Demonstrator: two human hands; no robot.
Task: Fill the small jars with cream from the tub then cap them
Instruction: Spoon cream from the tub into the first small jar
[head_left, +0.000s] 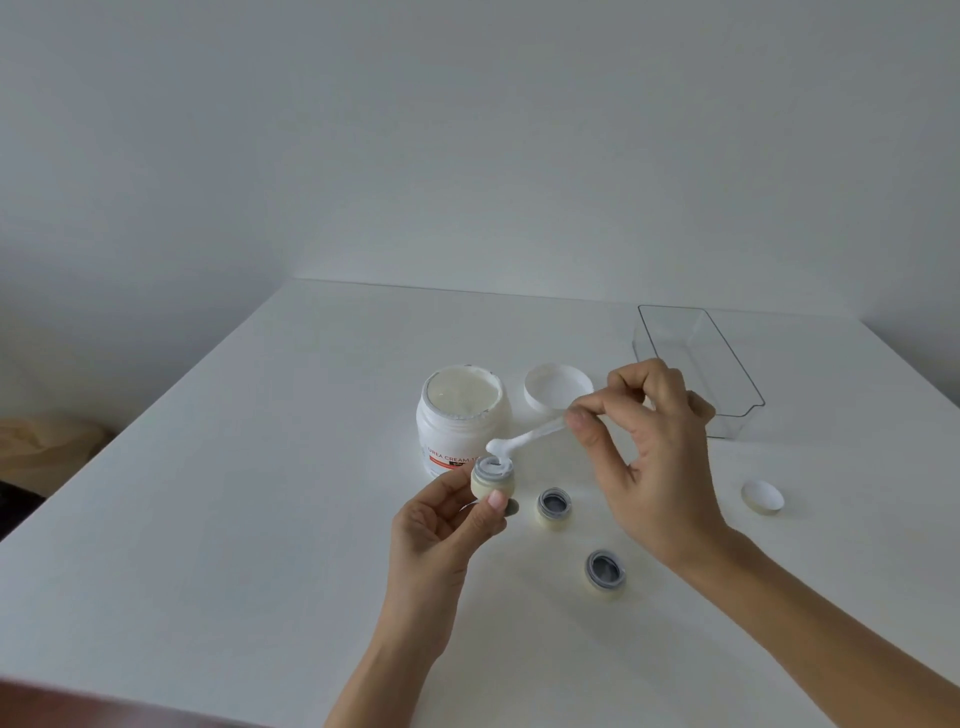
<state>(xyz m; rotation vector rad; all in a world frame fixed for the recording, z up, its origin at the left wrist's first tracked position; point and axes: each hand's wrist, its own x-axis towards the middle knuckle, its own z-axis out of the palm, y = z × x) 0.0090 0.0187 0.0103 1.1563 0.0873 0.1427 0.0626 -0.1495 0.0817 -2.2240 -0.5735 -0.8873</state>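
Cream on the spatula (524, 436) tip sits right over the mouth of the small jar (492, 477), which the left hand (441, 530) pinches just in front of the open tub (462, 415). The right hand (649, 457) pinches the handle; its shaft slants down-left into the jar.

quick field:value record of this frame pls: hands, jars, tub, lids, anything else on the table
left hand: holds small cream-coloured jar off the table
right hand: pinches white spatula, cream-loaded tip at held jar's mouth
other jars: two, uncapped, look unfilled
white cream tub: open, upright
large white tub lid: right of tub
small white cap: far right
clear plastic tray: back right
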